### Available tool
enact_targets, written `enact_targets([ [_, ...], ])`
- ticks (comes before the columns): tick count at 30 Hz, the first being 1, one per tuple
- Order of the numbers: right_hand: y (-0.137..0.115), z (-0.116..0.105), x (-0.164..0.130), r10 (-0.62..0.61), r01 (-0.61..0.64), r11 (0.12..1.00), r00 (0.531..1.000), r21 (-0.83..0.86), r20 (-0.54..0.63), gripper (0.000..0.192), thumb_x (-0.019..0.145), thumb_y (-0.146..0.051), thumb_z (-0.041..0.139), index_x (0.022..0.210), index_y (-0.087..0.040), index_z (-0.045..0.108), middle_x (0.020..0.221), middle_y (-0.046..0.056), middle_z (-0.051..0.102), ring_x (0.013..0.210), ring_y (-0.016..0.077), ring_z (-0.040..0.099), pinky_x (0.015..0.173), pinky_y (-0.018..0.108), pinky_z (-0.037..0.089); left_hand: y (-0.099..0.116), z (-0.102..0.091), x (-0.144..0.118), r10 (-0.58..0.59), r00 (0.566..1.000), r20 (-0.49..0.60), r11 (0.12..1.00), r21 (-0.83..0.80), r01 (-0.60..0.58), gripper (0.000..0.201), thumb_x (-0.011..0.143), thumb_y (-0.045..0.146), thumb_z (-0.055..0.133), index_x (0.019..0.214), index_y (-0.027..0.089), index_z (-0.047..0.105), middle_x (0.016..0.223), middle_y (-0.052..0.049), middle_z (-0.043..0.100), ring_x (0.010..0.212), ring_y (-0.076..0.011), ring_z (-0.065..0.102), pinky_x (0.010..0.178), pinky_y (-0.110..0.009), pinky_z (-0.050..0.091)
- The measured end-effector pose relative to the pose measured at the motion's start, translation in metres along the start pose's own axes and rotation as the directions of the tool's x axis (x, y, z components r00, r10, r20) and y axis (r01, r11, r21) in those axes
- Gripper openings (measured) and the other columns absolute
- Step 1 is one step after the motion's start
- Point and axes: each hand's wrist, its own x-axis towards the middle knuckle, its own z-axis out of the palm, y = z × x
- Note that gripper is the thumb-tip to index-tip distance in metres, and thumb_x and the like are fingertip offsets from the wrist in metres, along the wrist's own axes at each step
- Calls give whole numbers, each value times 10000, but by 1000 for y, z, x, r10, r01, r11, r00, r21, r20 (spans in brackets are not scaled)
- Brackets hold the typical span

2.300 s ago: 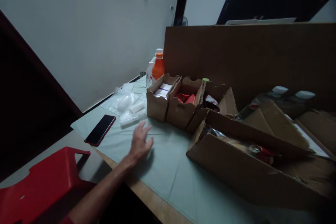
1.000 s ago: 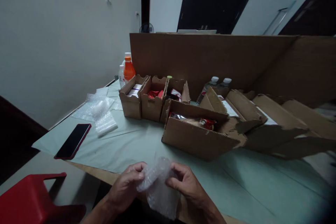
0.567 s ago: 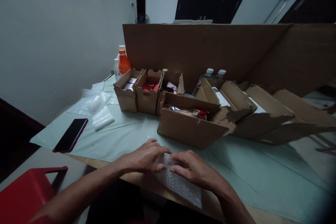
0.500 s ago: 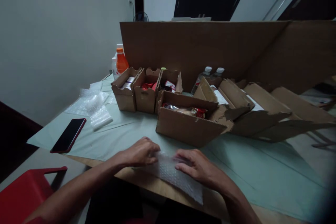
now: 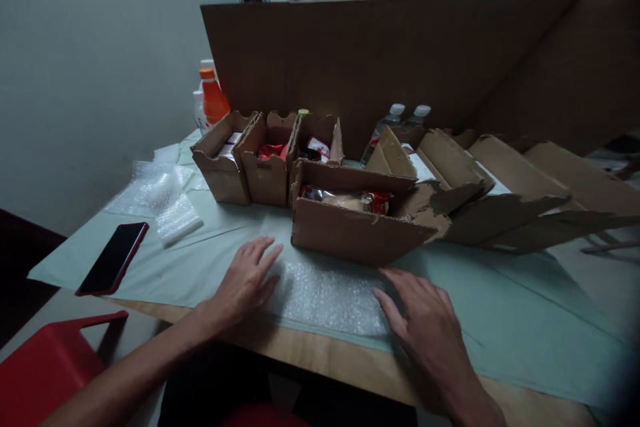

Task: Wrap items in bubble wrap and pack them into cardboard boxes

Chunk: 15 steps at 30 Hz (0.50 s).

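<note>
Clear bubble-wrap sheet (image 5: 327,293), bunched a second ago, now lies flat at counter's near edge. Left hand (image 5: 245,280) and right hand (image 5: 425,323) press its ends, fingers spread. Smoothing looks finished.

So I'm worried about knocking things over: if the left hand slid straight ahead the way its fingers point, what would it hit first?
Probably the long cardboard box. The left hand lies flat on the bubble wrap, fingers aimed forward and slightly right, toward that box's near left corner. Depth is unclear, so it might just slip past on the left.
</note>
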Motion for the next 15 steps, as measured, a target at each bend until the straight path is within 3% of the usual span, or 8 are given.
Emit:
enact_targets([
  [3, -39, 16, -9, -156, 151, 983, 987, 104, 45, 341, 973, -202, 427, 1225, -216, 656, 1206, 90, 720, 1098, 259, 653, 933, 437, 497, 20, 19, -16, 221, 970, 97, 975, -48, -218, 645, 896, 233, 580, 1506, 169, 382, 1591, -181, 378, 1496, -335, 301, 1195, -524, 281],
  [5, -60, 37, -11, -254, 226, 958, 954, 176, 160, 434, 922, -113, 429, 1306, -195, 614, 1343, 95, 656, 1218, 253, 604, 990, 433, 490, 25, 29, -22, 274, 938, 213, 962, -85, -261, 727, 915, 341, 599, 1546, 132, 305, 1602, -204, 350, 1509, -344, 276, 1212, -534, 244],
  [7, -62, 56, -19, -295, 260, 949, 933, 180, 205, 479, 899, -110, 464, 1360, -173, 577, 1425, 111, 595, 1300, 270, 550, 1026, 450, 476, 22, 34, -25, 260, 918, 298, 966, -76, -249, 745, 948, 442, 561, 1561, 128, 278, 1608, -205, 335, 1517, -348, 258, 1223, -550, 204],
  [10, -29, 64, -46, -287, 279, 958, 947, 72, 143, 468, 951, -235, 499, 1414, -181, 531, 1454, 122, 568, 1328, 295, 528, 1038, 472, 456, 9, 31, -30, 226, 914, 337, 973, -34, -228, 698, 982, 487, 498, 1570, 182, 279, 1639, -163, 279, 1539, -332, 195, 1239, -551, 144],
  [15, 34, 30, -93, -188, 192, 976, 981, -102, 49, 543, 997, -343, 446, 1521, -207, 393, 1433, 109, 588, 1319, 274, 537, 1017, 433, 435, -2, 28, -38, 197, 932, 305, 979, -6, -205, 695, 973, 489, 523, 1569, 218, 291, 1648, -138, 270, 1545, -320, 174, 1249, -531, 129],
])
